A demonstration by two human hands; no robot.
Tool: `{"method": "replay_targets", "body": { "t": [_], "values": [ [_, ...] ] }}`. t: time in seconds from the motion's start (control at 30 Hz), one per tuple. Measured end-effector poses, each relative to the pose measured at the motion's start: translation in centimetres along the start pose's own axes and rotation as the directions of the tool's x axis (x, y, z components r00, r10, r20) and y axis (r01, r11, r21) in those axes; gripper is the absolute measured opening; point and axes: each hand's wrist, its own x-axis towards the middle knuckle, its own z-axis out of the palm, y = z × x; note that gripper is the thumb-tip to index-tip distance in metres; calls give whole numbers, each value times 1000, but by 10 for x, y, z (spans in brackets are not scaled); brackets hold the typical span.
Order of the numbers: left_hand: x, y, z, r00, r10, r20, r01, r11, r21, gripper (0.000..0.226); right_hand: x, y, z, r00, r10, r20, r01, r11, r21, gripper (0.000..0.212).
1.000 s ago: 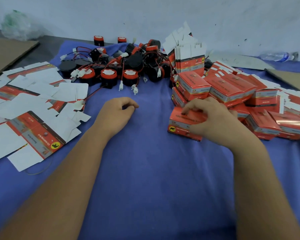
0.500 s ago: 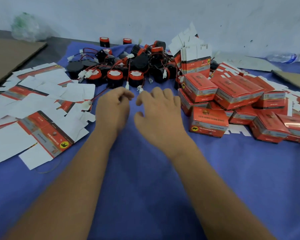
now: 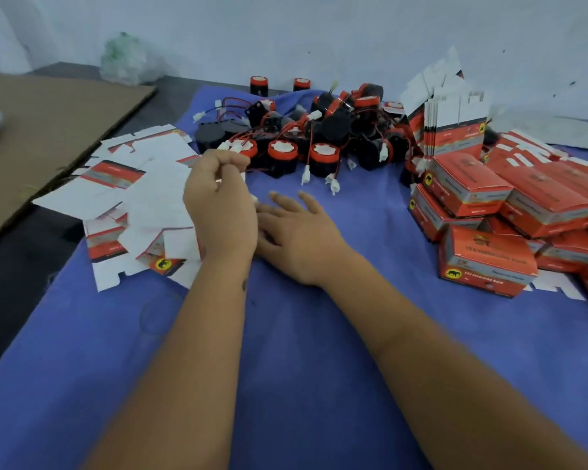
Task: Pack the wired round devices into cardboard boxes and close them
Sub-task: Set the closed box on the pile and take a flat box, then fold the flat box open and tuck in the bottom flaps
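Fingers of the left hand (image 3: pixel 219 205) curl near a white connector; whether they pinch it, I cannot tell. The right hand (image 3: pixel 296 232) lies spread on the blue cloth (image 3: pixel 286 351). The round devices (image 3: pixel 299 137), upper centre, look rigid and light; better grip the body, not the thin wire. Flat boxes (image 3: pixel 143 205) lie left of the hands.

A matt blue cloth (image 3: pixel 286 351) covers the table. On it, the closed boxes (image 3: pixel 487 262) are glossy printed cardboard, the flat box blanks (image 3: pixel 157 198) matt white, and the round devices (image 3: pixel 325 154) black-and-red plastic.
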Motion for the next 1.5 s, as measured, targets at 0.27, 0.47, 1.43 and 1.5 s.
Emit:
{"method": "replay_targets", "body": {
  "t": [0.27, 0.47, 1.43, 1.5],
  "values": [
    [-5, -16, 7, 935, -138, 325, -118, 745, 656, 29, -24, 48, -5, 843, 499, -201, -477, 866, 150, 23],
    [-16, -22, 14, 849, -118, 516, -425, 427, 798, 33, -37, 53, -9, 799, 585, -140, -375, 666, 644, 18],
    [-27, -20, 21, 630, -100, 770, -568, 617, 545, 96, -49, 70, -18, 885, 465, 18, -434, 810, 394, 55],
    [-26, -19, 21, 645, -65, 761, -547, 656, 520, 92, -48, 71, -18, 891, 454, 12, -416, 807, 419, 55]
  ]
}}
